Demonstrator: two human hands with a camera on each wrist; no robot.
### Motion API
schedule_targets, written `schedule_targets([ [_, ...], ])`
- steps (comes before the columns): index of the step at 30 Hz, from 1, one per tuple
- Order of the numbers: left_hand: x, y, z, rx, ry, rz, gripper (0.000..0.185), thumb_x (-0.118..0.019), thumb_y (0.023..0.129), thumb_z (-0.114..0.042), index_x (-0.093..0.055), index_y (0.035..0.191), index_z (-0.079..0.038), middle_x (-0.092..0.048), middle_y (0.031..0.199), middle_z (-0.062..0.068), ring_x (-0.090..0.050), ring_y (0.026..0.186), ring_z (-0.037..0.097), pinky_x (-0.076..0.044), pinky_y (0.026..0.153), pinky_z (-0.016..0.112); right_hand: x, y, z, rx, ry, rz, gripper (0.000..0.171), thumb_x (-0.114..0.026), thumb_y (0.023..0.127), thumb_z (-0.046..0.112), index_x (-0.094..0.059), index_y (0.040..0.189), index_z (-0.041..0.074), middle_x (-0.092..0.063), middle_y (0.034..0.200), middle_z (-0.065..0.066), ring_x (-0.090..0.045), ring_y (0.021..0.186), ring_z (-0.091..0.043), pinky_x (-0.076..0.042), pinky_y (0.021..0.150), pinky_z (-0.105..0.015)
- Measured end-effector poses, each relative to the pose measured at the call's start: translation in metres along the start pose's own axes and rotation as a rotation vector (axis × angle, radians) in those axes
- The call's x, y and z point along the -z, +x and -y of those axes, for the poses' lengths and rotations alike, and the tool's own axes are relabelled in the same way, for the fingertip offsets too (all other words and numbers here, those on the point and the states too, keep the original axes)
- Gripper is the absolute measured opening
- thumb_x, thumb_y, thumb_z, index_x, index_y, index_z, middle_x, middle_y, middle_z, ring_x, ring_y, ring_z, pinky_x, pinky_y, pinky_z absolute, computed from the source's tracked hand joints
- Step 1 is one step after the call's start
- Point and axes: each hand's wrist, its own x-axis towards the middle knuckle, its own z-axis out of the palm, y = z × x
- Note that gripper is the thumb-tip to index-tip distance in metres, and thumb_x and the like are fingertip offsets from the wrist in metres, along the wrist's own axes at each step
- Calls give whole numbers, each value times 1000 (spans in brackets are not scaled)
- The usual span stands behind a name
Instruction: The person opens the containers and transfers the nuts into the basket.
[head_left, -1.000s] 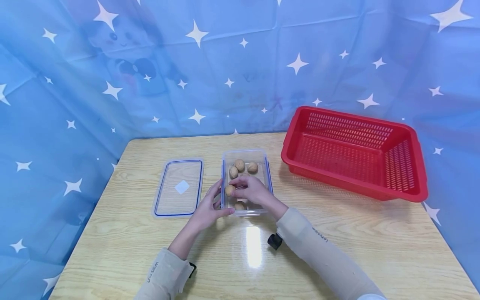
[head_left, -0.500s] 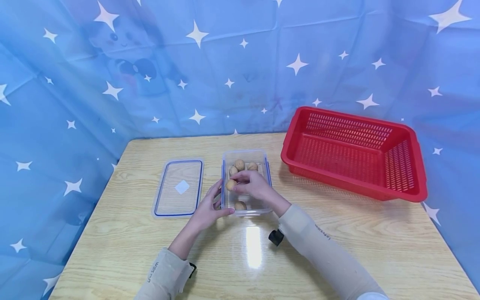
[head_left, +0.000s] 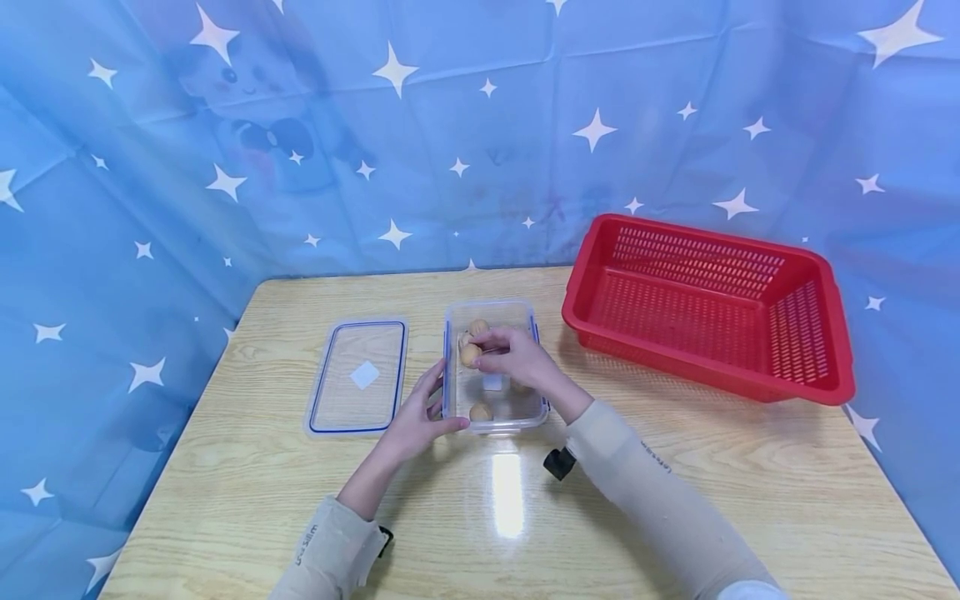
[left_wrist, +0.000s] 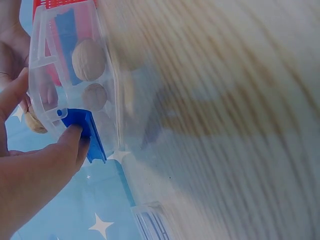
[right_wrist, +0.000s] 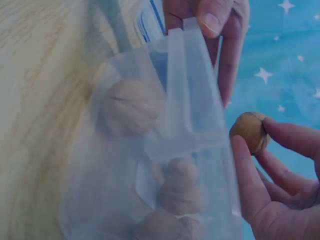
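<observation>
Right hand (head_left: 517, 360) pinching a walnut (head_left: 470, 354) above the clear container (head_left: 492, 421), left hand (head_left: 416, 418) gripping the container's near left corner, thumb on its blue clip (left_wrist: 85, 131) seen only by left wrist view, container on tabletop (head_left: 675, 483) right of its lid (head_left: 357, 377)

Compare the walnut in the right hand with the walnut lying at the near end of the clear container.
The held walnut is pinched in the fingertips of the right hand, up by the rim of the clear container; the near-end walnut lies on the container floor, untouched. The held one sits toward the far half, the other close to the near wall, by the left hand that steadies the container. Both are round, tan and whole in their shells.
</observation>
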Motion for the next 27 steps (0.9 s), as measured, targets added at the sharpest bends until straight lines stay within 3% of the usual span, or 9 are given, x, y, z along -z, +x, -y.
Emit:
schedule_targets([
  [11,0,1,1,0,-5,-2,103,-77,82,1,-10,160,-5,-14,165,24,-21,151,43,-31,124,46,20,4,9,-7,-17,-21,44,-67,94,16,-60,135,3,-64,133,-19,-60,124,-33,-54,105,-46],
  [18,0,1,1,1,-4,-6,103,-77,81,1,-10,160,-5,-15,165,24,-22,151,42,-31,124,46,30,4,18,-8,15,-22,44,-65,95,12,-58,136,1,-63,133,-22,-62,120,-35,-57,102,-46],
  [27,0,1,3,-8,-1,4,103,-77,82,0,-10,160,-5,-14,165,23,-20,152,42,-30,124,48,53,6,30,-16,-51,-68,44,-65,96,17,-58,138,4,-62,136,-18,-58,125,-33,-52,107,-49],
])
